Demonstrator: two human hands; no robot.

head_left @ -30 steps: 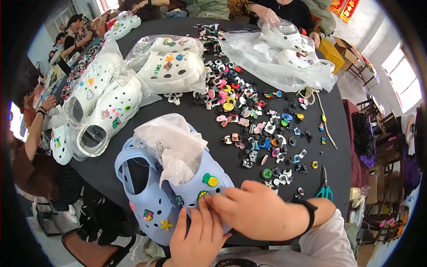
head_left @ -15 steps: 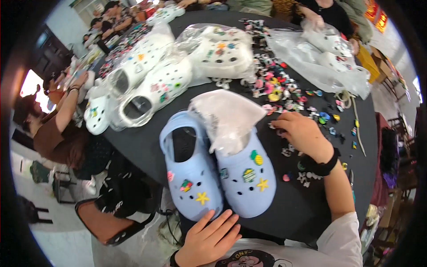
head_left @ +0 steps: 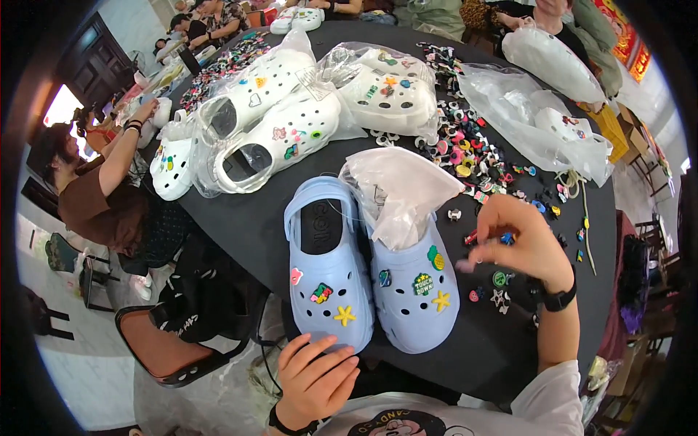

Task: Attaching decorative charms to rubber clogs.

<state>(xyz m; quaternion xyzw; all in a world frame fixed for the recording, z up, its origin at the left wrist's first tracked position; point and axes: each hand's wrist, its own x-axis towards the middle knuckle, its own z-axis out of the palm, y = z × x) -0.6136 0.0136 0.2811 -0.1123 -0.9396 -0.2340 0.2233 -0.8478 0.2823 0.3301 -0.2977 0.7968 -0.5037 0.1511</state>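
A pair of light blue clogs stands on the dark table, toes toward me. The left clog carries a yellow starfish charm and other charms. The right clog bears a starfish, a pineapple and a green badge; a white plastic-wrapped packet sticks up from its opening. My left hand is open, fingers stretched out against the left clog's toe. Right of the clogs, my right hand hovers over loose charms. Its fingers curl to the thumb; a small pinkish bit shows at the tips, too small to name.
White clogs in clear bags lie at the back left, with another bagged white pair beside them. Piles of colourful charms spread behind my right hand. A cord lies at right. Other people sit around the table.
My right hand has drawn back from the charm pile, lower and to the right. My left hand stays at the left clog's toe. Across the table, a person's hand has lifted a bagged white clog.
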